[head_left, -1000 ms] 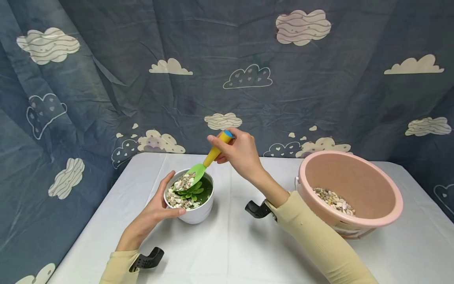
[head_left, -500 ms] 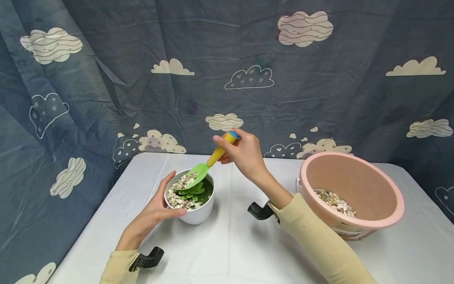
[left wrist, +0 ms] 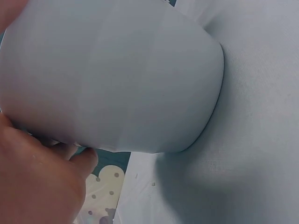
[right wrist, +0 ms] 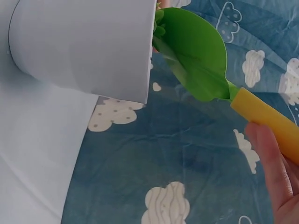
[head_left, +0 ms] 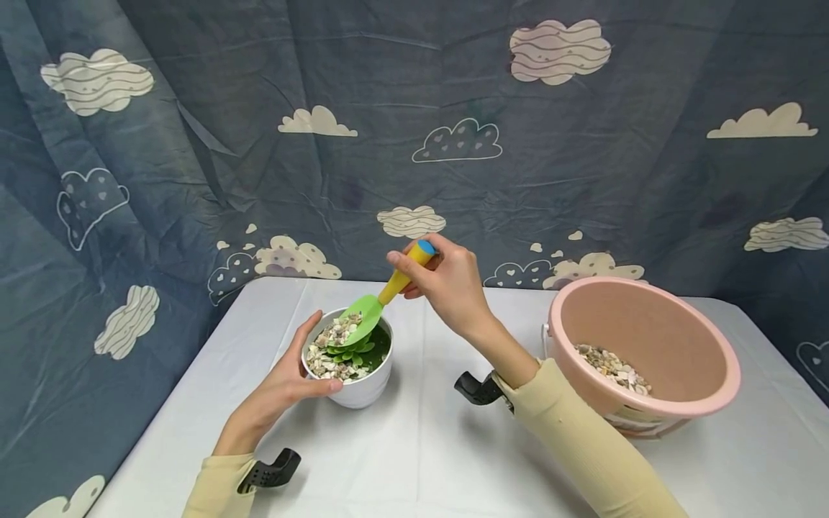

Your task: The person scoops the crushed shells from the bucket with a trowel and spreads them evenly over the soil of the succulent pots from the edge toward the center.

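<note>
A white flower pot [head_left: 363, 392] stands on the table, holding a green succulent [head_left: 352, 352] and pale pebbles [head_left: 329, 364] along its left side. My left hand [head_left: 285, 385] grips the pot from the left, thumb at the near rim and fingers round the far side. In my right hand [head_left: 450, 280] is a toy shovel with a yellow handle [right wrist: 261, 114] and a green scoop [right wrist: 198, 53], pinched by the handle. The scoop tilts down over the succulent, its tip among the pebbles, with some pebbles on the blade.
A pink bucket [head_left: 648, 309] with pebbles [head_left: 612, 368] at its bottom stands to the right, beside my right forearm. White cloth covers the table [head_left: 414, 446]. Behind it hangs a dark blue curtain [head_left: 388, 72] with cloud prints.
My right hand has shifted slightly right with the shovel, the scoop still over the pot. My left hand keeps the same hold. The whole view has drifted a little.
</note>
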Tool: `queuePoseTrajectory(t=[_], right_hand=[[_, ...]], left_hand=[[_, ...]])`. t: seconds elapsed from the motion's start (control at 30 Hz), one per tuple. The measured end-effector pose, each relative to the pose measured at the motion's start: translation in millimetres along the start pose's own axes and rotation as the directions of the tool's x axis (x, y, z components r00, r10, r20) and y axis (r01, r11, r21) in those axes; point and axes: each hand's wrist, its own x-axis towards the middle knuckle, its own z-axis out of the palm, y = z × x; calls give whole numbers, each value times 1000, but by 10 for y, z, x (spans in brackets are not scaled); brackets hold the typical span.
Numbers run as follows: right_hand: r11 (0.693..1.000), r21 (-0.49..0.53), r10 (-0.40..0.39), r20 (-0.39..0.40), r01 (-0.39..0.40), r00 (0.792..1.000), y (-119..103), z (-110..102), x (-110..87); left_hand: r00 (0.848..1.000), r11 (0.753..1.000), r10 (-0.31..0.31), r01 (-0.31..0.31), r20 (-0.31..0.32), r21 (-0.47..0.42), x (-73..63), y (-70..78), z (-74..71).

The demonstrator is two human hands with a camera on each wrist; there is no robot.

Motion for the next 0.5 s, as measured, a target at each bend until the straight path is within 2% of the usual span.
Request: queuePoseTrajectory(t=[0.17, 0.33, 0.5], right_hand=[[999, 50, 5, -29, -3, 1000, 310, 5, 94], [992, 107, 66, -62, -59, 996, 410, -9, 111], [984, 151, 109, -83, -96, 991, 478, -12, 108]], left_hand=[[1000, 1000, 16, -16, 9, -16, -1, 1, -5], [999, 999, 40, -38, 35, -35, -13, 0, -18], [999, 999, 30, -29, 31, -31, -15, -6, -26]])
